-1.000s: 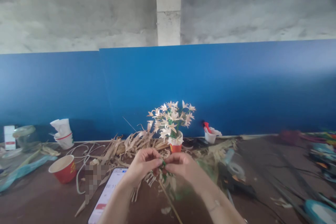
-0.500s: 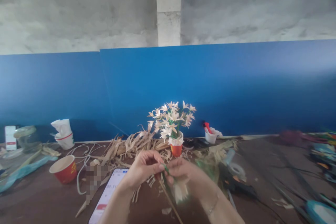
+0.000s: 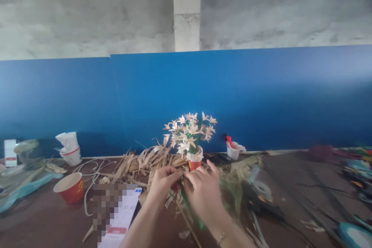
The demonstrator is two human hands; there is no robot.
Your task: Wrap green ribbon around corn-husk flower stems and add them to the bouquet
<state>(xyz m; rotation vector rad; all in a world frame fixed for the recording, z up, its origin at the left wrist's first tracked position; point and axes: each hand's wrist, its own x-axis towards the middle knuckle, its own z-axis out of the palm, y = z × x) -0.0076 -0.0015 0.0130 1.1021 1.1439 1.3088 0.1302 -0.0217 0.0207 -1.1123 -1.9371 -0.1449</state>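
Note:
My left hand [image 3: 163, 183] and my right hand [image 3: 203, 193] meet over the brown table, both pinched on a thin straw stem [image 3: 188, 224] wrapped with green tape near the fingertips. The stem slants down toward me. My right hand is turned with its back to the camera, two fingers lifted. Just behind the hands stands a red and white cup [image 3: 195, 159] of pale straw flowers [image 3: 190, 128]. A phone [image 3: 122, 221] lies under my left forearm.
Dry straw leaves [image 3: 145, 161] are heaped behind the hands. A red paper cup [image 3: 69, 187] and stacked white cups [image 3: 69, 149] stand at the left, a small white cup [image 3: 233, 150] at the back, tape rolls and dark tools [image 3: 261, 197] at the right. A blue wall panel [image 3: 261, 97] backs the table.
My right hand has rolled over the stem, its back now facing the camera, and both hands rose slightly. The pale flower head seen below the right hand is now hidden.

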